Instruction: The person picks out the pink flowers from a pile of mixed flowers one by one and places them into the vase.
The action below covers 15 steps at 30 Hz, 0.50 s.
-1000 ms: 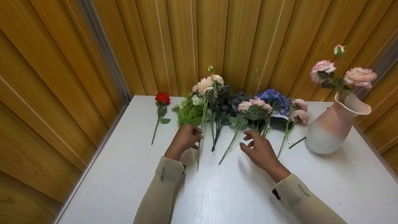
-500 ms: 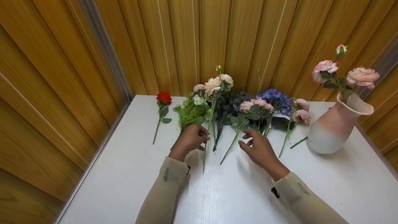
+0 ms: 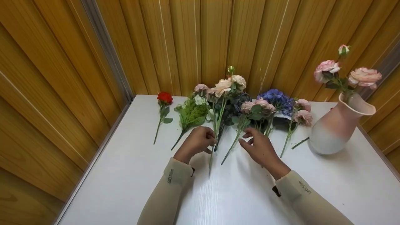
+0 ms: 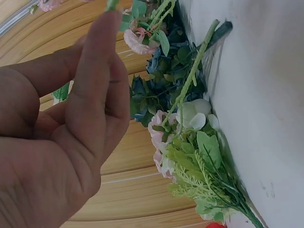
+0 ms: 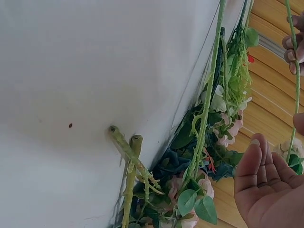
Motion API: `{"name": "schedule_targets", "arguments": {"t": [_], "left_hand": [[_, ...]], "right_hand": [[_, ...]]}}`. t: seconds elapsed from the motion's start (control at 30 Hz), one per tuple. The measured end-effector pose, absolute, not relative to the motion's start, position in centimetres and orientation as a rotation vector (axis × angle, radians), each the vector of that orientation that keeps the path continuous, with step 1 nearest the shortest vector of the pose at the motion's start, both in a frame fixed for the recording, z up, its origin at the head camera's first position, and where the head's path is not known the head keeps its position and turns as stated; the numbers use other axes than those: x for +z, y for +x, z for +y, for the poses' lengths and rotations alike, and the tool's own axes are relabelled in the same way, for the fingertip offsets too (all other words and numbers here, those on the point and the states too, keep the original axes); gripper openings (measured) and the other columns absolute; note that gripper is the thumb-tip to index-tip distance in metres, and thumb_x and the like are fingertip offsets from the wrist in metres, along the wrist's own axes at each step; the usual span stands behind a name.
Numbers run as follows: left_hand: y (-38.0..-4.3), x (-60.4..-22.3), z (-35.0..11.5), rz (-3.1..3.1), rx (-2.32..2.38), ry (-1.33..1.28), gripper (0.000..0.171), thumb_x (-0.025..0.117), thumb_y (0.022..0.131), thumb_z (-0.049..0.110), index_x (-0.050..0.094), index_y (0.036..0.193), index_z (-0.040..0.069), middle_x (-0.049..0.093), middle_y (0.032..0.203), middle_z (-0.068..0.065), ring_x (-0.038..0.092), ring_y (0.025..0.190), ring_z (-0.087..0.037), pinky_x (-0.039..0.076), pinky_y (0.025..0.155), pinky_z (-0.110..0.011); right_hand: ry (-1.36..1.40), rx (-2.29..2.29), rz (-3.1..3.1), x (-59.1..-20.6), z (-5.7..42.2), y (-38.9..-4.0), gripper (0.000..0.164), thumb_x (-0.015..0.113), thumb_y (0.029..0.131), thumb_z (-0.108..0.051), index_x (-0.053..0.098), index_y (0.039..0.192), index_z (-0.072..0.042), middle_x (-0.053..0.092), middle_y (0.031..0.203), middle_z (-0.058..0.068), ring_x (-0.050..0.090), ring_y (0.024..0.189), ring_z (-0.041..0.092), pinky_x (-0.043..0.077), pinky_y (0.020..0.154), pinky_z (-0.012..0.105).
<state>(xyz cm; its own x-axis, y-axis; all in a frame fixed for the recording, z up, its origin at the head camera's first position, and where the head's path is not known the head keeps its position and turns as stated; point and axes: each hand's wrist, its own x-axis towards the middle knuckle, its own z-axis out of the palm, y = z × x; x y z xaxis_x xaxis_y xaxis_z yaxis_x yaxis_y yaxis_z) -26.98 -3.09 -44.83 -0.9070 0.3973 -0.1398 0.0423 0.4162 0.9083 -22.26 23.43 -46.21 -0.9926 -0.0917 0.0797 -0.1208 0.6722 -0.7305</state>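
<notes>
My left hand (image 3: 198, 142) pinches the long green stem of a cream rose spray (image 3: 223, 87), held upright with blooms and a bud at the top. In the left wrist view, a stem tip shows at the fingertips of that hand (image 4: 90, 95). My right hand (image 3: 262, 151) holds nothing; its fingers are loosely bent, beside the stem of a pink rose spray (image 3: 256, 107) lying on the table. The right wrist view shows this hand (image 5: 270, 185) with slack fingers, and the held stem (image 5: 297, 95) rising past it.
A pink and white vase (image 3: 331, 134) with pink roses stands at right. Along the table's back lie a red rose (image 3: 164, 97), green foliage (image 3: 193, 112), dark blue flowers (image 3: 240, 101), a purple-blue hydrangea (image 3: 276, 98) and more pink roses (image 3: 302, 117). Wooden panels (image 3: 212, 37) stand behind.
My left hand has moved right with the cream rose spray, whose blooms now tilt over the dark blue flowers. The right hand has barely moved.
</notes>
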Motion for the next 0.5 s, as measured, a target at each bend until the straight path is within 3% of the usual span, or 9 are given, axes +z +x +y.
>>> {"name": "schedule_targets", "arguments": {"t": [0.1,0.23,0.4,0.5], "left_hand": [[-26.8,-44.8,-2.8,2.331,1.479,0.395,0.014,0.072,0.110,0.003,0.075,0.121,-0.005,0.073,0.102,-0.014,0.080,0.110,-0.048,0.072,0.087,-0.060],[-26.6,-44.9,-2.3,2.335,1.448,0.405,0.009,0.074,0.110,0.004,0.076,0.117,-0.001,0.074,0.098,-0.011,0.081,0.104,-0.044,0.072,0.088,-0.060],[-26.5,-45.1,-1.6,2.330,1.424,0.414,0.014,0.076,0.108,0.003,0.077,0.120,-0.004,0.073,0.096,-0.009,0.080,0.101,-0.040,0.074,0.076,-0.047],[-26.3,-45.2,-1.2,2.327,1.409,0.429,0.014,0.076,0.108,0.003,0.077,0.119,-0.005,0.073,0.095,-0.008,0.080,0.096,-0.035,0.074,0.075,-0.045]], "right_hand": [[0.183,1.233,-2.849,-46.1,23.3,-22.4,0.055,0.069,0.115,-0.028,0.055,0.161,-0.002,0.073,0.144,0.020,0.074,0.114,0.030,0.060,0.081,0.038],[0.176,1.236,-2.854,-45.9,23.1,-22.5,0.052,0.069,0.115,-0.028,0.056,0.160,-0.004,0.072,0.145,0.019,0.074,0.114,0.029,0.060,0.082,0.039],[0.158,1.244,-2.857,-45.7,22.9,-22.7,0.053,0.068,0.116,-0.031,0.056,0.161,-0.005,0.072,0.146,0.018,0.074,0.115,0.029,0.062,0.083,0.042],[0.157,1.251,-2.855,-45.7,22.8,-22.7,0.054,0.067,0.116,-0.034,0.056,0.161,-0.005,0.072,0.145,0.018,0.074,0.117,0.030,0.063,0.086,0.044]]}}
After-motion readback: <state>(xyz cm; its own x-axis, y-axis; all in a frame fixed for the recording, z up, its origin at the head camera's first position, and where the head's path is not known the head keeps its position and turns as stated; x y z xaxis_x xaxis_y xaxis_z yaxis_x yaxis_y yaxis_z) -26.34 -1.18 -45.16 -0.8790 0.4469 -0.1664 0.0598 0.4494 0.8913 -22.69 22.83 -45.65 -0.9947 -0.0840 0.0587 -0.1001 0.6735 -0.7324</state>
